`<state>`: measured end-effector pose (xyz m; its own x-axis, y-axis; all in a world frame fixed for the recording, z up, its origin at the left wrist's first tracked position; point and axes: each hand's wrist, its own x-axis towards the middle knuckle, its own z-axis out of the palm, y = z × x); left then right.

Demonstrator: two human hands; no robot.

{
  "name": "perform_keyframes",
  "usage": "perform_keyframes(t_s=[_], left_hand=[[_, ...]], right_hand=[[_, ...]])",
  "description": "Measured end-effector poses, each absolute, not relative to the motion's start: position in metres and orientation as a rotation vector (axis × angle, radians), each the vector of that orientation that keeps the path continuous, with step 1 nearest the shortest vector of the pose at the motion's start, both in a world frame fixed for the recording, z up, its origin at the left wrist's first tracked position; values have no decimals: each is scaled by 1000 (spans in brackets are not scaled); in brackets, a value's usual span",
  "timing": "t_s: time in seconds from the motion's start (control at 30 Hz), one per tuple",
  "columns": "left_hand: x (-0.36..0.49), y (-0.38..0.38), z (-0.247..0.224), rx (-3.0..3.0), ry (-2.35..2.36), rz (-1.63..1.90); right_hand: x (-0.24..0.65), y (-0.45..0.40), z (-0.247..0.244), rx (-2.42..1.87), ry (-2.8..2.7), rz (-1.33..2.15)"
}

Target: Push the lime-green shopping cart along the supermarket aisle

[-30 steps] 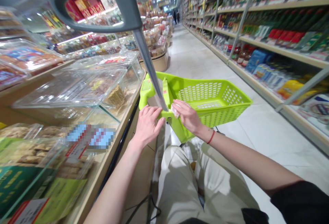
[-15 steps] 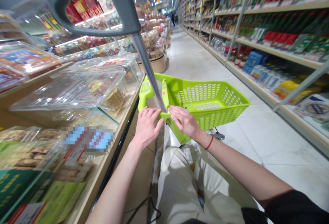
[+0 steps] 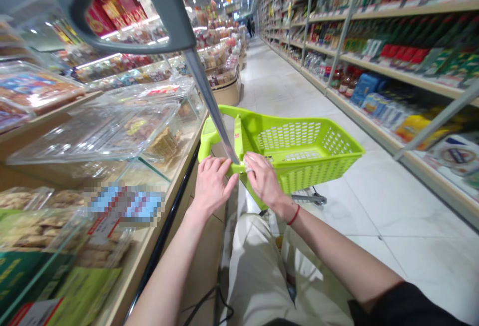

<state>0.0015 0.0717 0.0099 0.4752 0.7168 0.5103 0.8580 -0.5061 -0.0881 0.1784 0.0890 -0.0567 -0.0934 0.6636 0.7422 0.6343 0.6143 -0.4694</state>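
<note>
A lime-green shopping cart [image 3: 318,171] with a perforated basket stands in front of me. My left hand [image 3: 213,183] is closed over its green handle [image 3: 235,168], left of the foot of a grey pole [image 3: 211,101]. On the other side of the pole, my right hand [image 3: 264,178] curls its fingers over the same handle, thumb side toward the left hand. Something small and white shows at its fingers, too small to name. A red string bracelet [image 3: 294,214] circles my right wrist. The bottom of the basket shows nothing lying in it.
At left, close to the cart, runs a display counter [image 3: 172,191] with clear lids [image 3: 112,126] and packaged food. Stocked shelves [image 3: 396,61] line the right side. A tiled aisle [image 3: 258,71] leads away, with people [image 3: 250,27] far off. A grey frame [image 3: 164,11] hangs close overhead.
My right hand has shifted slightly, its fingers now more curled over the handle. The left hand keeps its hold. The view has moved a little, and the pole appears farther left.
</note>
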Motion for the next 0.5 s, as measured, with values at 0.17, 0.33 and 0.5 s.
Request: perform_keyframes(t_s=[0.17,0.33,0.5], left_hand=[[3,72,9,-2341,-1337,-558],[2,71,9,-2341,-1347,-560],[2,71,9,-2351,-1356,-569]], right_hand=[[170,86,-53,-995,-1838,17],[193,87,-75,-966,-1834,-26],[211,86,-93,-1013,-1721,-11]])
